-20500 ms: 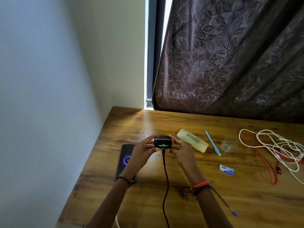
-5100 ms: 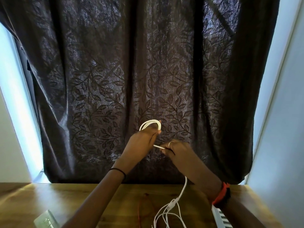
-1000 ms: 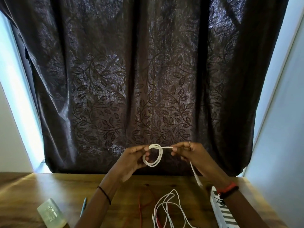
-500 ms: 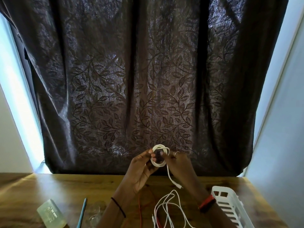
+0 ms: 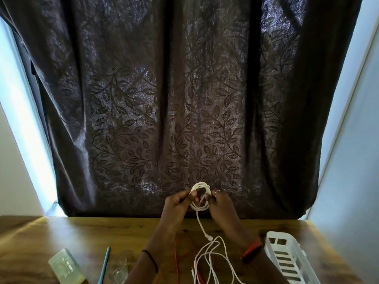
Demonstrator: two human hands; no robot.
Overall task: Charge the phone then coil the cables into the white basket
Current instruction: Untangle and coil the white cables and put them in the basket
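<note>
I hold a small coil of white cable (image 5: 200, 196) up in front of the dark curtain, above the wooden table (image 5: 61, 232). My left hand (image 5: 178, 206) pinches the coil's left side. My right hand (image 5: 220, 204) grips its right side. A short tail with a plug (image 5: 207, 235) hangs down from the coil. Loose white cables (image 5: 213, 261) and a red cable (image 5: 176, 257) lie on the table below. The white basket (image 5: 287, 259) stands at the right by my right wrist. The phone is out of view.
A dark leaf-patterned curtain (image 5: 164, 99) hangs behind the table. At the near left lie a pale translucent case (image 5: 65, 267), a blue pen (image 5: 104, 263) and a small clear cup (image 5: 120, 267). A wall closes the right side.
Over the last second my hands came together on the coil, which gained more loops. The hanging tail got shorter. The basket came fully into view at the right.
</note>
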